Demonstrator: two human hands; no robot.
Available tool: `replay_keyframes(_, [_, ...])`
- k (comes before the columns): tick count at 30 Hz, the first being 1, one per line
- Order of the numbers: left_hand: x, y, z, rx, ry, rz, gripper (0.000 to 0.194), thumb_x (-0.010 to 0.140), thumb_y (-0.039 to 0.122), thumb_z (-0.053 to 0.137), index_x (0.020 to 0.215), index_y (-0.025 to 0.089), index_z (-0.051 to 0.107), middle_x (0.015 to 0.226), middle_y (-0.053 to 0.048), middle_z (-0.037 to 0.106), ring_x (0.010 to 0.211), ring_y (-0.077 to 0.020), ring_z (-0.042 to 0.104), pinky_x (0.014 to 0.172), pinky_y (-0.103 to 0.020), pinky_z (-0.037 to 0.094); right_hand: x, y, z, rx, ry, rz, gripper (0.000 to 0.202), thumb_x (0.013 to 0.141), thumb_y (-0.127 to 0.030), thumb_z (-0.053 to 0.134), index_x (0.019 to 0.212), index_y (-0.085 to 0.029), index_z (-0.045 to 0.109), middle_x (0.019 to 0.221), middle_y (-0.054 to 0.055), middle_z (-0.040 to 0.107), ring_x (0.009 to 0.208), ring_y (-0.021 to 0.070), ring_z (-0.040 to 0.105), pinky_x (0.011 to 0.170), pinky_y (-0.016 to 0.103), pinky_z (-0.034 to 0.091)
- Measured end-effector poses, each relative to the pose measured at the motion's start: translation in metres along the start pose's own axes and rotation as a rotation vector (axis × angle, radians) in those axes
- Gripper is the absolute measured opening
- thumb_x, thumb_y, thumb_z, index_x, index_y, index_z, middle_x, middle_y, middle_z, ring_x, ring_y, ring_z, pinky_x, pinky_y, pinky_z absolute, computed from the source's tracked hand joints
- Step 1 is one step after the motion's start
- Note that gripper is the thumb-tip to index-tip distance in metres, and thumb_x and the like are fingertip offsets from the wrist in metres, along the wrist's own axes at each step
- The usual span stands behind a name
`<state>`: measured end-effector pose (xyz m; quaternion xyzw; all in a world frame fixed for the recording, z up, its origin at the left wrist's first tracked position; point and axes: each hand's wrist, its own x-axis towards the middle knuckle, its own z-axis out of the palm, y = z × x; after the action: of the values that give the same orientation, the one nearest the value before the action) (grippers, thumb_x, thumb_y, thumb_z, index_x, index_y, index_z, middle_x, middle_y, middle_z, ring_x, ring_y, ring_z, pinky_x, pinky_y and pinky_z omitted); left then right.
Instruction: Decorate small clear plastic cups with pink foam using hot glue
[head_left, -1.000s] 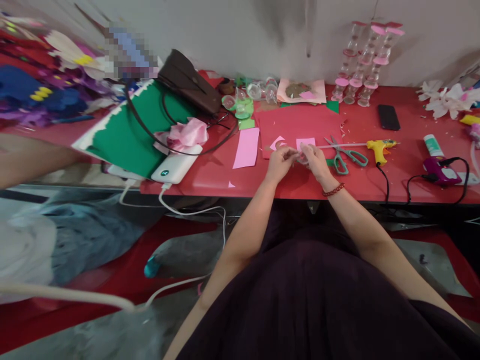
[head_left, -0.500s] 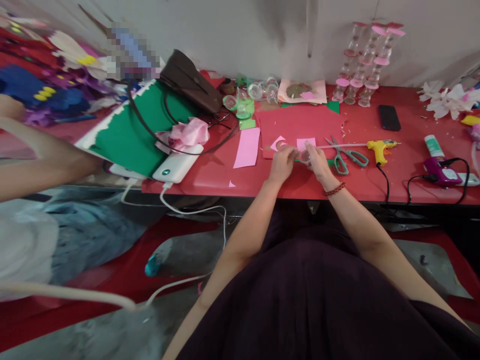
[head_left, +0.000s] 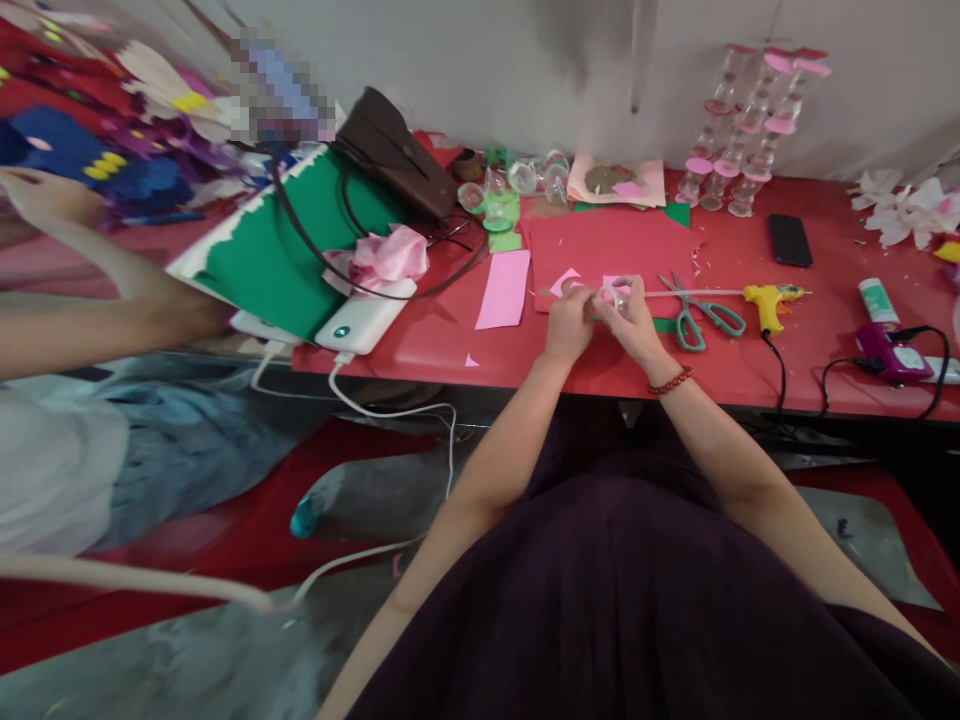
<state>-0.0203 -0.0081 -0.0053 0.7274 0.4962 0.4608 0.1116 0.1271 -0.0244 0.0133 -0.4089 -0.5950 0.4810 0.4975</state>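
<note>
Just above the near edge of the red table, my right hand (head_left: 632,322) is closed around a small clear plastic cup (head_left: 619,303), which its fingers partly hide. My left hand (head_left: 571,322) has its fingers pinched together at the cup's left side. Beneath and behind them lie cut pink paper pieces (head_left: 566,279) on a red sheet (head_left: 615,240). Grey-handled scissors (head_left: 694,312) rest open to the right of my right hand. Further right lies a yellow glue gun (head_left: 770,306) with a long pink glue stick in its back.
A pink paper strip (head_left: 504,290), white power bank (head_left: 365,318) and brown bag (head_left: 397,155) lie to the left. Clear cups (head_left: 523,176) stand at the back, stacked cups (head_left: 739,130) by the wall. A phone (head_left: 790,240) lies right. Another person's arm (head_left: 112,300) reaches in at left.
My right hand has turned slightly around the cup, and both hands stay together. The view has shifted a little. The other person's hand at left has come further into view.
</note>
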Motion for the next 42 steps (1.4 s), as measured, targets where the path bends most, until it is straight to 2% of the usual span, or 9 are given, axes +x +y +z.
replay_keyframes(3, [-0.001, 0.004, 0.005, 0.133, -0.026, 0.049, 0.019, 0.103, 0.017, 0.051, 0.093, 0.018, 0.067, 0.099, -0.011, 0.073, 0.096, -0.0237, 0.067, 0.082, -0.035, 0.053, 0.001, -0.001, -0.002, 0.001, 0.129, -0.001, 0.056, 0.085, -0.08, 0.068, 0.095, -0.027, 0.052, 0.067, -0.007, 0.041, 0.055, 0.0096, 0.036, 0.049, 0.025, 0.031])
replay_keyframes(7, [-0.003, 0.008, 0.007, 0.213, -0.045, 0.102, 0.02, 0.102, 0.015, 0.049, 0.09, 0.019, 0.064, 0.097, -0.012, 0.069, 0.096, -0.0262, 0.066, 0.085, -0.039, 0.053, 0.002, -0.009, -0.005, 0.089, 0.103, 0.124, 0.063, 0.089, -0.089, 0.052, 0.08, -0.027, 0.049, 0.055, -0.009, 0.029, 0.046, 0.0086, 0.026, 0.042, 0.025, 0.022])
replay_keyframes(13, [-0.001, 0.003, 0.0, -0.019, -0.045, 0.107, 0.026, 0.105, 0.016, 0.042, 0.084, 0.022, 0.058, 0.086, -0.007, 0.067, 0.09, -0.0229, 0.064, 0.084, -0.037, 0.052, 0.001, -0.022, -0.005, 0.153, 0.089, 0.185, 0.069, 0.088, -0.093, 0.045, 0.076, -0.025, 0.051, 0.054, -0.007, 0.033, 0.045, 0.0078, 0.026, 0.039, 0.022, 0.017])
replay_keyframes(19, [0.0, 0.005, -0.007, -0.205, -0.09, 0.091, 0.035, 0.109, 0.042, 0.049, 0.083, 0.022, 0.06, 0.078, -0.003, 0.064, 0.077, -0.0183, 0.06, 0.076, -0.032, 0.049, 0.0, -0.018, -0.005, 0.118, 0.141, 0.143, 0.067, 0.088, -0.09, 0.049, 0.076, -0.025, 0.053, 0.054, -0.007, 0.039, 0.045, 0.0078, 0.032, 0.04, 0.022, 0.023])
replay_keyframes(23, [-0.001, 0.003, -0.006, -0.121, -0.105, 0.071, 0.032, 0.106, 0.034, 0.054, 0.077, 0.022, 0.057, 0.071, -0.001, 0.058, 0.07, -0.0171, 0.055, 0.071, -0.031, 0.046, -0.003, -0.015, -0.002, 0.096, 0.104, 0.063, 0.062, 0.08, -0.085, 0.068, 0.078, -0.025, 0.049, 0.061, -0.007, 0.048, 0.048, 0.0067, 0.037, 0.043, 0.022, 0.028])
replay_keyframes(28, [-0.003, 0.002, -0.003, 0.066, -0.065, 0.133, 0.021, 0.102, 0.014, 0.045, 0.085, 0.022, 0.055, 0.091, -0.008, 0.065, 0.092, -0.0237, 0.063, 0.081, -0.036, 0.05, -0.005, -0.019, -0.001, 0.112, 0.061, 0.107, 0.052, 0.084, -0.071, 0.072, 0.08, -0.025, 0.047, 0.065, -0.006, 0.046, 0.051, 0.0065, 0.032, 0.045, 0.023, 0.025])
replay_keyframes(34, [-0.004, 0.005, -0.003, 0.052, -0.037, 0.149, 0.026, 0.106, 0.023, 0.038, 0.082, 0.025, 0.048, 0.092, -0.009, 0.064, 0.096, -0.0261, 0.063, 0.089, -0.043, 0.053, -0.001, -0.024, -0.003, 0.14, 0.036, 0.157, 0.033, 0.087, -0.051, 0.068, 0.079, -0.025, 0.049, 0.063, -0.007, 0.038, 0.052, 0.0075, 0.03, 0.046, 0.022, 0.024])
replay_keyframes(36, [-0.001, 0.0, -0.004, 0.022, -0.011, 0.107, 0.027, 0.107, 0.024, 0.038, 0.081, 0.025, 0.047, 0.09, -0.009, 0.064, 0.096, -0.0256, 0.063, 0.09, -0.043, 0.053, -0.003, -0.025, -0.005, 0.124, 0.021, 0.164, 0.032, 0.087, -0.049, 0.066, 0.076, -0.024, 0.049, 0.062, -0.007, 0.036, 0.051, 0.0077, 0.027, 0.046, 0.022, 0.021])
replay_keyframes(42, [0.011, -0.014, -0.02, -0.025, 0.26, -0.145, 0.024, 0.101, 0.018, 0.045, 0.079, 0.025, 0.048, 0.084, -0.007, 0.065, 0.086, -0.0213, 0.063, 0.087, -0.038, 0.051, -0.014, -0.023, -0.011, 0.111, -0.042, 0.088, 0.035, 0.086, -0.051, 0.066, 0.07, -0.024, 0.051, 0.06, -0.005, 0.039, 0.052, 0.0087, 0.027, 0.046, 0.023, 0.021])
